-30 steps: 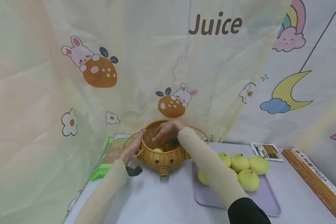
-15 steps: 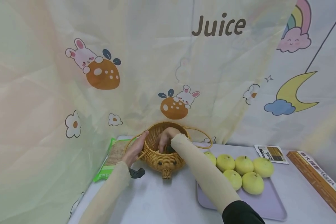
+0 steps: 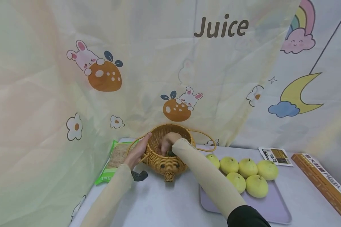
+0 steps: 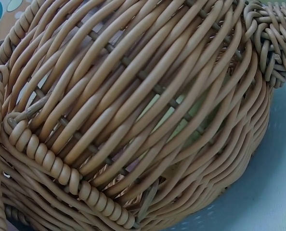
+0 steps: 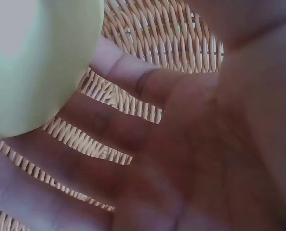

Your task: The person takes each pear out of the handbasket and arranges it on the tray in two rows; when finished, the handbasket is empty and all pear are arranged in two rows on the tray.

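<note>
A round wicker basket [image 3: 170,165] with a small snout and dark eyes stands at the back of the table. My left hand [image 3: 137,151] rests along its left side by the handle loop, fingers looking straight. The left wrist view shows only the woven wall, with something pale green behind the weave. My right hand [image 3: 170,142] reaches down inside the basket. Close up in the right wrist view, its fingers [image 5: 128,125] lie around a smooth yellow-green pear [image 5: 37,62]. The pear covers the fingertips, and the thumb's tip is out of sight.
A lilac tray [image 3: 272,211] with several pears [image 3: 248,167] stands to the right, partly under the right forearm. Behind it lies a small packet [image 3: 275,156], then a long brown box [image 3: 322,189]. A green-edged bag [image 3: 117,157] lies left of the basket. A printed curtain hangs behind.
My right hand has gone from near the basket's rim deeper inside, its fingers bending downward. A pear visible in the basket earlier is now covered in the head view. The left hand stays at the side.
</note>
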Demonstrator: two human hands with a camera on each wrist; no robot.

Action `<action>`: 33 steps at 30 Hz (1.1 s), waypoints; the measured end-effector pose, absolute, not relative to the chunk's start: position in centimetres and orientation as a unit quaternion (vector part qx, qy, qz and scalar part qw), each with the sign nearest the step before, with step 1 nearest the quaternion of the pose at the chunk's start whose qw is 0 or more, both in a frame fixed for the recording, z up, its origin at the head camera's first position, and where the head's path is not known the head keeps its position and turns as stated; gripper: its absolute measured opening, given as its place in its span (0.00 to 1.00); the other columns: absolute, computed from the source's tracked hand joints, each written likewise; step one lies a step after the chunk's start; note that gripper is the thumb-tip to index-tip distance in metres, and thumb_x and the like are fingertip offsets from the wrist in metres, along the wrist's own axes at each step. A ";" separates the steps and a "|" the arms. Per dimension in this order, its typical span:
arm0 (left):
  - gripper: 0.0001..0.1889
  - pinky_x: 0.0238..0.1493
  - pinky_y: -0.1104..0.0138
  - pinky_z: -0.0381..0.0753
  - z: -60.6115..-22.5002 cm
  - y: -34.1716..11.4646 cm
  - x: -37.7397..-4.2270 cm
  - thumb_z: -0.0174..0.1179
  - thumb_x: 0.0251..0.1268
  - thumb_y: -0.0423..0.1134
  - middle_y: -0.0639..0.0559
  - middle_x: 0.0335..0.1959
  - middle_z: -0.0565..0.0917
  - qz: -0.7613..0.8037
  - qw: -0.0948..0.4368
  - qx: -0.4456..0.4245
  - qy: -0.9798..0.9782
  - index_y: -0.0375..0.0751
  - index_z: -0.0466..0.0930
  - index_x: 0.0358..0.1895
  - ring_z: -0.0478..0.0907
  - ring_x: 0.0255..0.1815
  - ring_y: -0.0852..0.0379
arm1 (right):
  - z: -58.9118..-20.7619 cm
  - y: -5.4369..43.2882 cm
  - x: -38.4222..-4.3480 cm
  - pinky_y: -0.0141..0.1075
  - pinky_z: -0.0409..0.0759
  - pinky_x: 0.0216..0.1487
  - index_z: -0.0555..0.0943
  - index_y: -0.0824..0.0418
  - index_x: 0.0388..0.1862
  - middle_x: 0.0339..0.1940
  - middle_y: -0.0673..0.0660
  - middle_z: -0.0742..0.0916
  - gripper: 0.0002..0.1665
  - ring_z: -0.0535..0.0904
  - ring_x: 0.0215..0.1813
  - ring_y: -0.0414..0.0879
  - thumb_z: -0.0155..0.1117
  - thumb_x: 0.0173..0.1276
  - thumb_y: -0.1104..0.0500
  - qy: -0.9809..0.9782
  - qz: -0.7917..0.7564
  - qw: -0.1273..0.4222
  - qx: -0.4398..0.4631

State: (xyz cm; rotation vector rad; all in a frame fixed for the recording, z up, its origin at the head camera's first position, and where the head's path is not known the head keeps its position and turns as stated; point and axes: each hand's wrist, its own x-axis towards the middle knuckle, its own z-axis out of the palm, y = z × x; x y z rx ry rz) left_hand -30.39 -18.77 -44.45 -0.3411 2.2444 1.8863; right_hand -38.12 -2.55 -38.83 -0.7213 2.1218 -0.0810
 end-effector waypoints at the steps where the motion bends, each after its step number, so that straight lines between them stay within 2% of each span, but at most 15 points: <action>1: 0.44 0.83 0.45 0.63 -44.5 -18.8 -30.4 0.42 0.78 0.73 0.38 0.81 0.66 0.637 0.097 -0.117 0.755 0.46 0.59 0.84 0.64 0.82 0.39 | -38.8 -2.6 -38.1 0.45 0.81 0.64 0.86 0.46 0.56 0.57 0.48 0.85 0.15 0.77 0.60 0.46 0.71 0.71 0.55 0.853 -0.030 0.432 -0.291; 4: 0.45 0.83 0.44 0.62 -44.6 -18.8 -30.3 0.43 0.78 0.73 0.38 0.81 0.66 0.638 0.099 -0.122 0.754 0.47 0.59 0.85 0.64 0.82 0.39 | -38.9 -2.6 -37.9 0.48 0.78 0.72 0.85 0.45 0.65 0.66 0.47 0.84 0.23 0.77 0.68 0.47 0.72 0.71 0.54 0.855 -0.028 0.429 -0.290; 6: 0.44 0.84 0.44 0.61 -44.6 -18.8 -30.2 0.43 0.78 0.73 0.38 0.82 0.65 0.639 0.098 -0.121 0.753 0.48 0.58 0.85 0.62 0.83 0.39 | -38.8 -2.5 -37.7 0.49 0.77 0.74 0.84 0.44 0.68 0.70 0.47 0.83 0.27 0.76 0.70 0.47 0.71 0.71 0.57 0.860 -0.027 0.422 -0.286; 9: 0.43 0.84 0.44 0.60 -44.5 -18.8 -30.2 0.43 0.78 0.72 0.38 0.82 0.65 0.639 0.094 -0.117 0.754 0.48 0.59 0.85 0.62 0.83 0.39 | -38.7 -2.5 -37.3 0.47 0.78 0.74 0.83 0.43 0.70 0.73 0.46 0.82 0.30 0.76 0.69 0.45 0.70 0.69 0.60 0.868 -0.021 0.409 -0.282; 12: 0.43 0.84 0.44 0.60 -44.3 -18.9 -30.3 0.43 0.78 0.72 0.38 0.82 0.65 0.641 0.091 -0.110 0.754 0.48 0.59 0.85 0.62 0.83 0.39 | -38.5 -2.5 -37.0 0.42 0.79 0.69 0.83 0.40 0.69 0.73 0.44 0.82 0.31 0.75 0.64 0.43 0.70 0.69 0.61 0.876 -0.009 0.396 -0.276; 15: 0.43 0.84 0.44 0.60 -44.0 -18.9 -30.2 0.44 0.79 0.72 0.39 0.81 0.65 0.642 0.088 -0.104 0.755 0.47 0.59 0.85 0.62 0.83 0.39 | -38.2 -2.6 -36.8 0.39 0.79 0.59 0.84 0.41 0.67 0.68 0.45 0.83 0.28 0.74 0.58 0.44 0.69 0.69 0.60 0.879 0.000 0.388 -0.276; 20: 0.42 0.83 0.46 0.62 -43.8 -19.0 -30.2 0.44 0.79 0.71 0.39 0.81 0.67 0.648 0.091 -0.102 0.749 0.47 0.60 0.84 0.64 0.82 0.40 | -38.0 -2.8 -37.0 0.39 0.75 0.42 0.83 0.47 0.54 0.48 0.49 0.82 0.17 0.74 0.46 0.45 0.70 0.68 0.60 0.878 -0.011 0.382 -0.289; 25: 0.41 0.82 0.47 0.64 -44.3 -19.1 -30.2 0.44 0.80 0.70 0.39 0.80 0.67 0.654 0.095 -0.105 0.743 0.45 0.61 0.83 0.65 0.81 0.41 | -38.6 -2.9 -37.4 0.36 0.73 0.35 0.83 0.55 0.49 0.37 0.49 0.81 0.16 0.73 0.37 0.43 0.76 0.64 0.58 0.868 -0.066 0.379 -0.312; 27: 0.41 0.82 0.46 0.65 -44.5 -19.0 -30.2 0.44 0.80 0.69 0.38 0.81 0.67 0.656 0.098 -0.107 0.741 0.45 0.61 0.84 0.65 0.81 0.40 | -38.8 -2.7 -37.6 0.35 0.76 0.38 0.82 0.55 0.51 0.39 0.49 0.82 0.19 0.76 0.39 0.42 0.76 0.64 0.54 0.861 -0.073 0.394 -0.314; 30: 0.42 0.82 0.46 0.64 -44.6 -18.7 -30.3 0.44 0.80 0.69 0.38 0.81 0.66 0.657 0.095 -0.107 0.740 0.46 0.59 0.85 0.64 0.82 0.39 | -38.8 -2.3 -37.9 0.38 0.79 0.44 0.83 0.56 0.46 0.41 0.50 0.83 0.14 0.78 0.43 0.45 0.71 0.65 0.51 0.853 -0.052 0.421 -0.303; 33: 0.42 0.82 0.45 0.63 -44.5 -18.5 -30.4 0.45 0.80 0.70 0.37 0.81 0.66 0.656 0.093 -0.108 0.741 0.47 0.59 0.85 0.63 0.82 0.38 | -38.6 -1.9 -38.0 0.43 0.82 0.58 0.84 0.55 0.47 0.50 0.53 0.85 0.15 0.80 0.54 0.49 0.68 0.67 0.48 0.848 -0.039 0.446 -0.284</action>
